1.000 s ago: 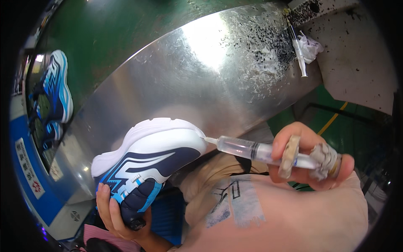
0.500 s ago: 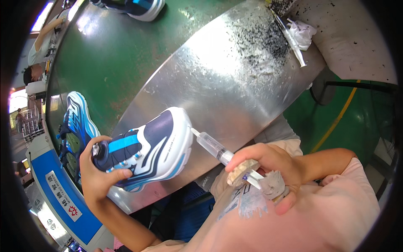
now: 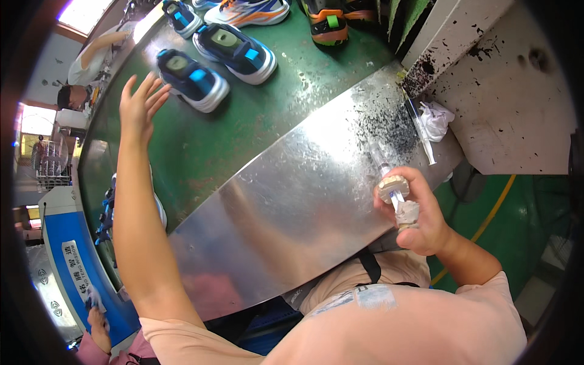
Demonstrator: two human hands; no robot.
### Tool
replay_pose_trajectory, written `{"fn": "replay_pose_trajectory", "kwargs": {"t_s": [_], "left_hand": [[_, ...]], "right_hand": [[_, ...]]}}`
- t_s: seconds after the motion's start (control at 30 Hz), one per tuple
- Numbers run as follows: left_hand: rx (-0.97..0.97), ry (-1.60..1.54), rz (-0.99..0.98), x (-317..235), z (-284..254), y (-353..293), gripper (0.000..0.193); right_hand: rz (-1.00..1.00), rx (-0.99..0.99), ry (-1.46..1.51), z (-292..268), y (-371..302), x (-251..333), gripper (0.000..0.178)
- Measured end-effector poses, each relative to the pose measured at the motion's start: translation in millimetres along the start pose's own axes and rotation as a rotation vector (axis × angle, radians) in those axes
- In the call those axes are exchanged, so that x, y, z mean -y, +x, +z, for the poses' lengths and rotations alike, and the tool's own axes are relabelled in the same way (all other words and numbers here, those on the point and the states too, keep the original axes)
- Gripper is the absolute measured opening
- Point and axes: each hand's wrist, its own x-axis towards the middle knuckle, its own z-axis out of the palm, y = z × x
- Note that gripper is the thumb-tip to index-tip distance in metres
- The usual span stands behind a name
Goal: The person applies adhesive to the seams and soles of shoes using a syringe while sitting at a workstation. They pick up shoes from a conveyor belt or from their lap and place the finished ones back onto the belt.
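My left hand [image 3: 141, 109] reaches out over the green surface, empty, its fingers spread. Just to its right is a navy and white sports shoe [image 3: 193, 84] with a bright blue heel tab, and a similar navy shoe [image 3: 238, 53] sits beyond it. My right hand [image 3: 420, 210] is wrapped round a clear plastic syringe [image 3: 396, 198]. Whitish wrapping is bunched round the syringe's flange and plunger end. The syringe tip points away from me over the metal plate [image 3: 292, 201]. Behind my left forearm, a blue and white shoe [image 3: 159, 204] is partly hidden.
A second syringe [image 3: 420, 131] lies by a crumpled white tissue [image 3: 437, 120] on black-specked metal. More shoes stand at the far side, including a white and orange shoe [image 3: 249, 12]. A blue machine panel [image 3: 67, 243] is at left. Another person's hand [image 3: 97, 325] shows at lower left.
My left hand has let go of the navy shoe and stretched far forward, opening. My right hand has moved forward and right with the syringe. More shoes show at the top.
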Motion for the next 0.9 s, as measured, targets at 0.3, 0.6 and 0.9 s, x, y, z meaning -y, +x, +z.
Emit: {"fn": "replay_pose_trajectory", "kwargs": {"t_s": [0.3, 0.6, 0.9], "left_hand": [[-0.693, 0.566, 0.162, 72.0, -157.7, -140.2, 0.049], [-0.437, 0.414, -0.146, -3.2, -150.9, -229.5, 0.043], [-0.316, 0.003, -0.185, -23.8, -27.6, -370.9, 0.075]], "right_hand": [[0.024, 0.159, -0.606, 0.0, -11.5, 9.6, 0.068], [0.004, 0.102, -0.702, -4.7, -29.0, 13.5, 0.061], [0.098, 0.006, -0.646, 21.4, -20.3, 16.1, 0.064]]}}
